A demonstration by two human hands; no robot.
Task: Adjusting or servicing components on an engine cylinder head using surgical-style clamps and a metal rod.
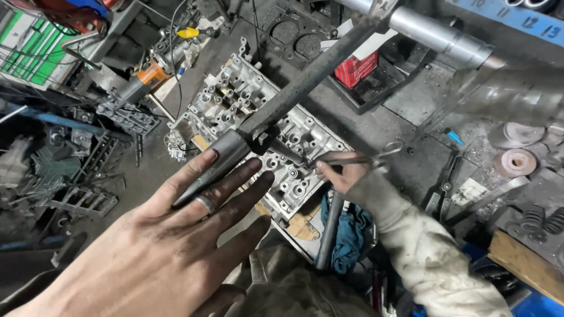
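Here, the cylinder head [258,126] is lying on the grimy workbench [405,100], tilted diagonally across the middle of the view, and a long grey lever tool [276,105] is pressing down on it near its right half. The left hand [170,246] is resting flat and spread wide on the lever's thick handle end, fingers straight rather than wrapped, gripping nothing. The right hand [343,173] is pinched closed on thin pliers [376,157] whose tips are reaching into a valve pocket just under the lever's foot (what they are grasping is too small to see). Judging from this, the work is midway: springs [543,220] are lying loose at the far right, while some are still sitting in the head's upper left end.
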